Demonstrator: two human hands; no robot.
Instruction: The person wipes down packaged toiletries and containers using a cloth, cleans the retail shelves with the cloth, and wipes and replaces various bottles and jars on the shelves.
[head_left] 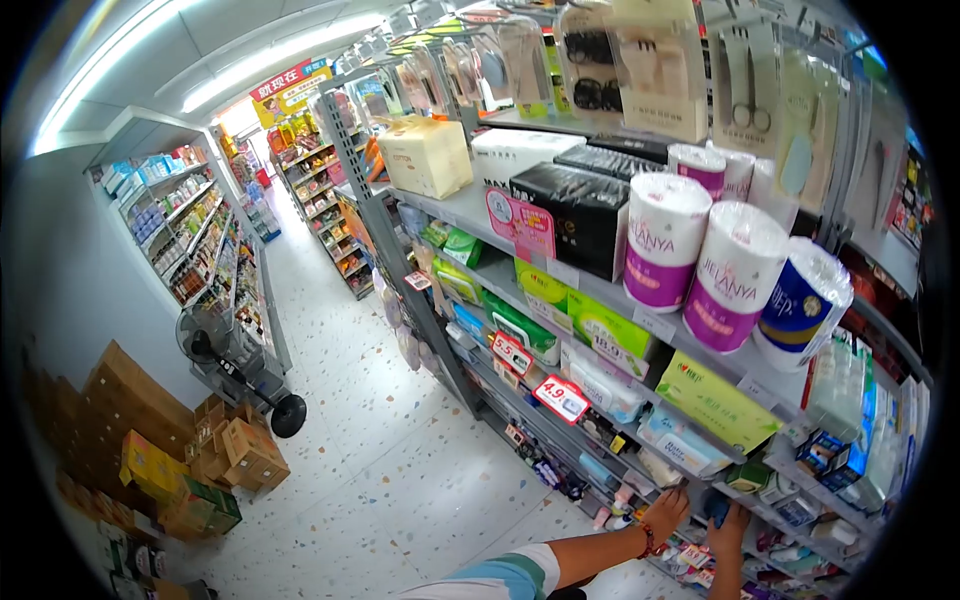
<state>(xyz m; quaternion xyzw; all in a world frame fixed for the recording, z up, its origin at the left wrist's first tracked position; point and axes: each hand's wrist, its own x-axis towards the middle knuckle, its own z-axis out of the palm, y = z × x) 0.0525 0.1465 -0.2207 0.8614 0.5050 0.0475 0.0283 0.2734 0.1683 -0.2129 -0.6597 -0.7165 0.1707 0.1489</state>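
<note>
Low on the right, my left hand (665, 515), with a beaded bracelet on the wrist, reaches to the edge of a lower shelf below a blue and white wipes pack (683, 442). Its fingers are bent against the shelf goods, and what they touch is too small to make out. Just right of it, my right hand (728, 525) is around a small dark blue item (716, 506). A green and white box (748, 476) sits close above the right hand.
White and purple paper rolls (735, 270), a black tissue pack (575, 215) and a cream box (425, 157) stand on the upper shelf. Packaged tools (745, 90) hang above. Across the aisle are a fan (205, 340) and cardboard boxes (250, 455).
</note>
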